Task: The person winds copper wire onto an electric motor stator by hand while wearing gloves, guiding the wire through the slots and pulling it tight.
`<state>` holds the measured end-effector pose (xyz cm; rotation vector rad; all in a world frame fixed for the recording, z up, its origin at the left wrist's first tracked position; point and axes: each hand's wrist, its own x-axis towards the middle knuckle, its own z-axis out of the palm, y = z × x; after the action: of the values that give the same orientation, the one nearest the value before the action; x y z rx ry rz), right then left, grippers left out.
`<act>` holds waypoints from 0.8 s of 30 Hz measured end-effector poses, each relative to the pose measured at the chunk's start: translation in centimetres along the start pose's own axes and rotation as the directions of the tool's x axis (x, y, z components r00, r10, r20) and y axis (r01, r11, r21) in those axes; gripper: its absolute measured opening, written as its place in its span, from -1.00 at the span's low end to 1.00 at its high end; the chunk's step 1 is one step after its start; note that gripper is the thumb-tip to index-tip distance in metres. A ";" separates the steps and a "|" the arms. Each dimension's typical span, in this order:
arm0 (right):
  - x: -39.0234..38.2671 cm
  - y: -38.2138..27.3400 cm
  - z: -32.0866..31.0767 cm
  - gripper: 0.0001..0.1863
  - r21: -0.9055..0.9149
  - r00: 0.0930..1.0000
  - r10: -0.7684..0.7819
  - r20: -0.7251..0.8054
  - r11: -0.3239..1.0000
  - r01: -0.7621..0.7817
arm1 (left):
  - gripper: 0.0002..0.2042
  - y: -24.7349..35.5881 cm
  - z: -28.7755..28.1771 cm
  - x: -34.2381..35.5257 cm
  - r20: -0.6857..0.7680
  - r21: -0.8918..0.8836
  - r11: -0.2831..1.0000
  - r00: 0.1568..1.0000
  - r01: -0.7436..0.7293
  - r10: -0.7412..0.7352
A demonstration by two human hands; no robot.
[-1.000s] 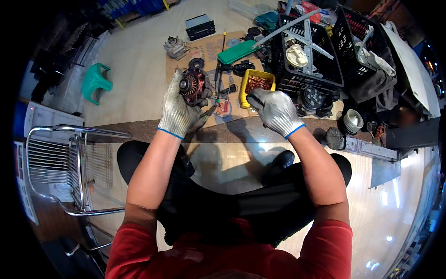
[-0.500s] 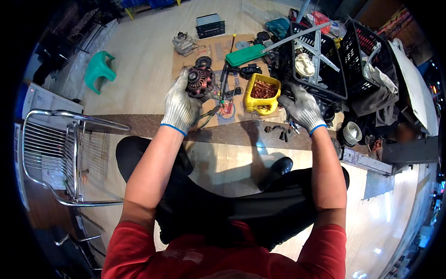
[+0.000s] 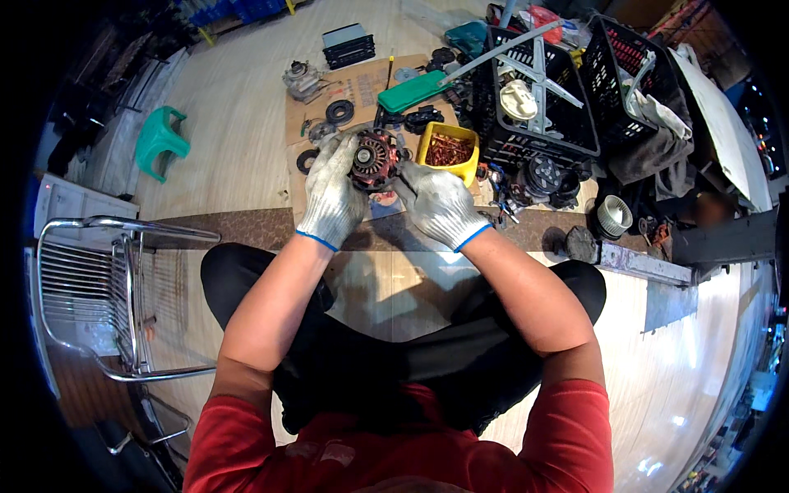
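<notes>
cupping a copper-wound part: left hand, with right hand seemingly touching.

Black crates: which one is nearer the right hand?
The left crate, with the round white part at its top; the other crate stands farther right, with grey cloth at its near end.

Tub (scraps inside) right of motor part

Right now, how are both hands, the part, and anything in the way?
Left hand holding motor part. Right hand at its right side, grip unclear. Yellow tub of copper-coloured pieces close beyond right hand.
</notes>
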<state>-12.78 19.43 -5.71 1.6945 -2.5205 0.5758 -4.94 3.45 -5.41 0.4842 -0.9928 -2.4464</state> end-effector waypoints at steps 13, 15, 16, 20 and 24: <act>-2.7 6.1 1.8 -0.79 0.014 0.924 0.286 0.253 0.954 -0.300 | -0.62 5.5 -2.3 2.7 -0.144 -0.053 0.996 0.988 -0.065 0.057; -3.0 8.2 0.7 -0.66 -0.144 0.794 0.481 0.372 0.875 -0.462 | -0.61 5.1 -2.4 2.7 -0.175 0.024 0.996 0.981 -0.084 0.087; -3.1 9.4 -0.5 -0.56 -0.197 0.764 0.522 0.380 0.852 -0.485 | -0.63 4.8 -2.4 2.6 -0.177 0.053 0.995 0.980 -0.089 0.097; -2.4 9.2 -4.0 -0.30 -0.101 0.849 0.524 0.070 0.850 -0.516 | -0.71 3.9 -2.3 2.1 -0.146 -0.005 0.993 0.983 -0.114 0.112; -0.8 3.6 -4.5 -0.27 0.200 0.948 0.315 -0.048 0.933 -0.300 | -0.73 2.3 -1.4 1.3 -0.091 -0.051 0.995 0.993 -0.084 0.079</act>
<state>-16.44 22.79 -2.73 1.2944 -2.7695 0.9140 -4.75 0.52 -4.85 0.5189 -0.8888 -2.3517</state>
